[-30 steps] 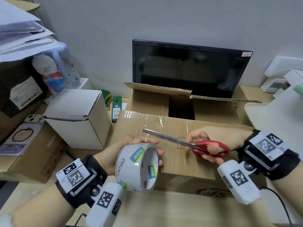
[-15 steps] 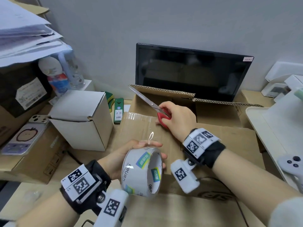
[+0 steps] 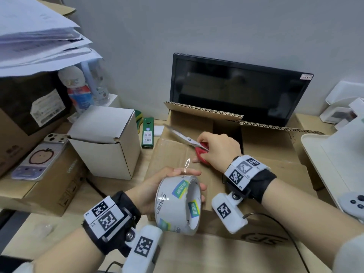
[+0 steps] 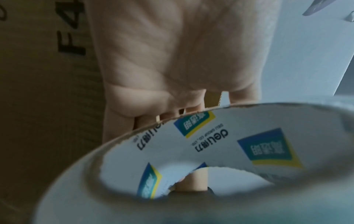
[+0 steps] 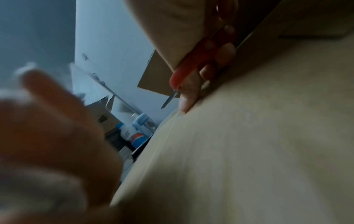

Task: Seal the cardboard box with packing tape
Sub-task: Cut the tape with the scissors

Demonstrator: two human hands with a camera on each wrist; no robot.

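White carton (image 3: 110, 142) and monitor (image 3: 236, 91) crowd the box (image 3: 266, 194).

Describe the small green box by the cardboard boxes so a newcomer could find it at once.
Start at the black monitor against the wall, then look down and left to the white box. The green box lies flat on the desk between that white box and the big cardboard box. It alone is narrow, dark green, with a white barcode label.
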